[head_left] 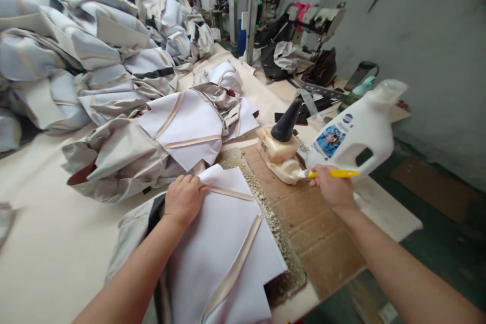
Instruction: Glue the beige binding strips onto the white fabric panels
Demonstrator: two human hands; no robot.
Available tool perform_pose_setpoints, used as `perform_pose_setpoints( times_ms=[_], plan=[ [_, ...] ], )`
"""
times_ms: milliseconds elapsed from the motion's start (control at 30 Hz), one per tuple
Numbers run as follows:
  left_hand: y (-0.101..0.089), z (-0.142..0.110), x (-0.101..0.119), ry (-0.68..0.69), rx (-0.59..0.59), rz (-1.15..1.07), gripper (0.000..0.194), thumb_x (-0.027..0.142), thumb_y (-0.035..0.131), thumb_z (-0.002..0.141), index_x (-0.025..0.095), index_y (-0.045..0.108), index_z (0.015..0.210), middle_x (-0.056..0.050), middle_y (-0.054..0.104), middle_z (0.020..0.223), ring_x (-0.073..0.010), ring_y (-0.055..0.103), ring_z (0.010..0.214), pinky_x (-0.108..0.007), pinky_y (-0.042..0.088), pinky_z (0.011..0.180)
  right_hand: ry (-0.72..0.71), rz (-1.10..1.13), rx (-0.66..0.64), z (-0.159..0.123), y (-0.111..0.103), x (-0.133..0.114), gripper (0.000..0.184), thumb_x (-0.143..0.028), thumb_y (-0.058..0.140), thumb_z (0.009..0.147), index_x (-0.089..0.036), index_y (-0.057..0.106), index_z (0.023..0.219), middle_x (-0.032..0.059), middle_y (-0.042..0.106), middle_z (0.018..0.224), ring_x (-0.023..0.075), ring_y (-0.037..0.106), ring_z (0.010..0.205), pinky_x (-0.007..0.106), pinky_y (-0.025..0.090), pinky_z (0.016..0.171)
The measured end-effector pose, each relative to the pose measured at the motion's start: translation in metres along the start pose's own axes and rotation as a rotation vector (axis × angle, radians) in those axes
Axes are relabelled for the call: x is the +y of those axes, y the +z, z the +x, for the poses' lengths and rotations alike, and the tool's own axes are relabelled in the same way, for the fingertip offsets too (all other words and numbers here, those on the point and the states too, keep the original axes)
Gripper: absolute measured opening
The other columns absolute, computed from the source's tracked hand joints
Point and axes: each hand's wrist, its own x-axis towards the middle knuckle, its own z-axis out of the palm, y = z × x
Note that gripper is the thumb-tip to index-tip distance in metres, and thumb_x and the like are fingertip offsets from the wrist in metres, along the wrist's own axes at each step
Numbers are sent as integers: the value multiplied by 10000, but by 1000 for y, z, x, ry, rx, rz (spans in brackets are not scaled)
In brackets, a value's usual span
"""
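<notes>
My right hand (333, 188) is closed around the yellow handle of a brush (343, 173). The brush's pale tip meets the glue-crusted base of a cream plastic glue container (279, 149), which has a black cone (288, 120) on top. My left hand (185, 196) presses on the far left edge of a white sewn panel (212, 253), its fingers bent together over that edge. Beige strips run across the panel, and grey fabric with a black band lies under its left side. The panel's right edge lies over a board crusted with dried glue (261, 195).
Brown cardboard (322, 248) lies under the glue container. A large white jug (353, 129) stands just behind my right hand. Another sewn piece (190, 126) lies ahead, with a high heap of similar pieces (87, 35) at left. A sewing machine (317, 17) stands farther back.
</notes>
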Motion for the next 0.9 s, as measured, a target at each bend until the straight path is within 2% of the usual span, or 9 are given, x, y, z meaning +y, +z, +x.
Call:
perform_pose_setpoints(
  times_ms=[100,167,267,367,533,633,767,833,900],
  plan=[
    [4,-4,8,-14,19,-25,434,418,449,855,168,527,1202,-141,549,1198,-306,446,1133,-441,367,895,63,-39,-80,24,16,-2,224,-349,481,764,-194,594,647,-2,575,468,186,581,564,284,421,594],
    [9,-12,17,33,26,-46,509,434,441,860,223,427,1323,-124,409,1379,-321,303,1274,-540,259,983,78,-49,-123,32,24,-3,179,-312,521,718,-194,603,611,-23,524,393,172,539,472,268,383,520],
    [19,-24,30,157,-42,-76,495,502,440,850,326,443,1313,-60,290,1465,-342,120,1358,-684,-5,986,100,-41,-121,38,26,-2,242,-315,519,710,-189,583,513,-9,514,379,161,532,467,256,369,503],
    [29,-29,36,208,-96,-102,494,545,430,841,342,475,1290,-55,292,1462,-346,80,1369,-701,-133,943,121,7,-90,39,16,4,309,-372,493,734,-173,588,518,17,563,433,160,552,493,247,398,502],
    [39,-28,38,236,-63,-112,483,528,419,852,340,473,1293,-55,303,1454,-338,92,1371,-689,-191,921,127,58,-50,34,-7,10,278,-391,506,729,-161,597,602,29,588,473,161,547,479,251,412,480],
    [42,-28,39,238,-48,-113,482,524,427,850,341,475,1293,-56,314,1450,-342,87,1372,-678,-203,923,80,69,-59,27,-13,10,243,-391,516,735,-168,607,702,18,605,517,167,570,522,261,441,546],
    [44,-30,40,230,-59,-118,473,516,433,853,348,471,1293,-58,298,1456,-317,81,1377,-653,-237,917,-106,116,-286,8,-12,16,256,-379,579,717,-186,629,878,30,676,810,189,620,770,286,461,737],
    [45,-30,40,232,-59,-120,474,514,429,855,346,467,1296,-60,296,1456,-310,85,1378,-646,-247,914,-120,137,-392,-3,-13,23,247,-383,608,710,-186,637,855,42,674,887,205,613,845,298,455,770],
    [45,-31,40,229,-62,-124,475,512,426,856,344,464,1299,-57,292,1458,-310,83,1378,-642,-248,917,-76,168,-445,-11,-18,30,260,-404,621,714,-177,632,839,53,674,882,209,614,833,298,460,752]
  ],
)
